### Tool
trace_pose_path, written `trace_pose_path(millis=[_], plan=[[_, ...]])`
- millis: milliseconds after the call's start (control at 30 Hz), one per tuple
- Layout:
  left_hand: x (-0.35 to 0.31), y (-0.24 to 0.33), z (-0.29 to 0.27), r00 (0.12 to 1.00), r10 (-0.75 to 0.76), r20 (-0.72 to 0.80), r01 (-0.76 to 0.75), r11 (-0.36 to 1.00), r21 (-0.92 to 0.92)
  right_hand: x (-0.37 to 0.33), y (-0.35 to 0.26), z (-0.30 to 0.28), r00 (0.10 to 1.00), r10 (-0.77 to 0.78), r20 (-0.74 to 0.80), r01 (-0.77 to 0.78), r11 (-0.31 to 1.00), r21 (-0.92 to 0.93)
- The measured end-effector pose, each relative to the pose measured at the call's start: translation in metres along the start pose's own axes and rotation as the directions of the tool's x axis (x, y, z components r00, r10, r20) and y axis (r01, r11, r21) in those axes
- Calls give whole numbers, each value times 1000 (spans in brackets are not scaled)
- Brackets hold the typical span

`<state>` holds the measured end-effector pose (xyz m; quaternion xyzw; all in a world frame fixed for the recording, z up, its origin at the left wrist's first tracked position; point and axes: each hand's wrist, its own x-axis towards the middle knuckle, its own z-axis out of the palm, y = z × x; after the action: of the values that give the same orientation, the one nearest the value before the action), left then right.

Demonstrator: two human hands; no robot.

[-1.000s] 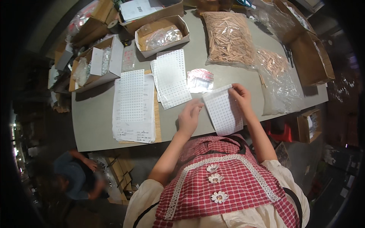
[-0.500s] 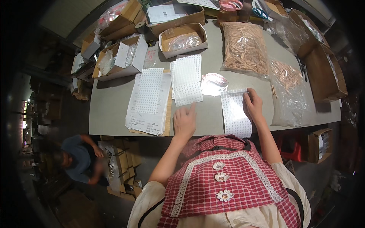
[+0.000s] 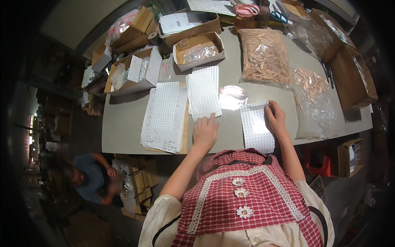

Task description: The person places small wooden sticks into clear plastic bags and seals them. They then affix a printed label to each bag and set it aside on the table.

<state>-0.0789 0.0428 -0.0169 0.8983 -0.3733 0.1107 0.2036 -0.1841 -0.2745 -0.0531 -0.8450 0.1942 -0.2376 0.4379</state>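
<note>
My right hand (image 3: 276, 118) pinches the upper right edge of a sheet of small printed labels (image 3: 256, 123), whose lower end hangs over the table's front edge. My left hand (image 3: 206, 132) lies at the lower edge of a loose stack of similar label sheets (image 3: 203, 94). Its fingers reach forward, apart, with the tips touching the paper's lower right corner. Between the two groups of sheets lies a shiny clear plastic packet (image 3: 233, 97). Further left, another label sheet (image 3: 164, 105) rests on a pile of papers (image 3: 163, 142).
A large clear bag of wooden dowels (image 3: 265, 55) stands at the back, with a part-filled dowel bag (image 3: 314, 111) to its right. Open cardboard boxes (image 3: 199, 65) line the back and left. Scissors (image 3: 279, 17) lie far back. A person (image 3: 92, 175) works at lower left.
The view has shifted slightly, so the table sits lower. My left hand's fingers have come up to the lower corner of the middle stack. My right hand keeps its hold on the label sheet.
</note>
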Motion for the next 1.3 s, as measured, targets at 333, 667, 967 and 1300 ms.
trace_pose_path(millis=[333, 667, 967, 1300], plan=[[22, -16, -8, 998, -56, 33, 60, 990, -125, 2, -6, 1, 1000, 22, -16, -22, 999, -41], [28, -25, -6, 998, -3, 57, 10, 993, -116, -1, -8, 2, 998, 39, -52, -40, 999, -30], [42, -24, -13, 992, -73, 104, 84, 991, -109, 2, -6, 1, 999, 4, -45, -7, 999, -53], [55, -30, -14, 985, -117, 130, 125, 991, -52, 3, -6, 1, 999, 17, -44, -18, 999, -40]])
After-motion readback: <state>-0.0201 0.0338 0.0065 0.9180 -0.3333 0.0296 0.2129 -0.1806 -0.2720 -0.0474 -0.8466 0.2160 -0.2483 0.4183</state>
